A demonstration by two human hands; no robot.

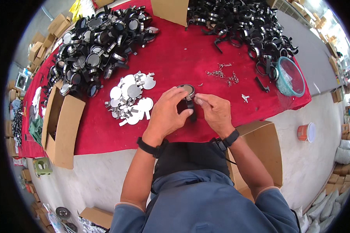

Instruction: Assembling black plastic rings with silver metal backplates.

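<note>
Rnd metal-rimmed piece [187, 88] in my L hand [165, 112], over red counter [173, 50].
L fingers curled round it; R hand [217, 112] pinched narrow by its rim, can't tell on what. Wht discs [134, 91] L.

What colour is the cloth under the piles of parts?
The cloth is deep red; the head view shows it best.

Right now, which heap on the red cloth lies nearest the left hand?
The heap of pale discs, beside the left hand; the upper-left black heap and upper-right black heap lie farther off.
</note>
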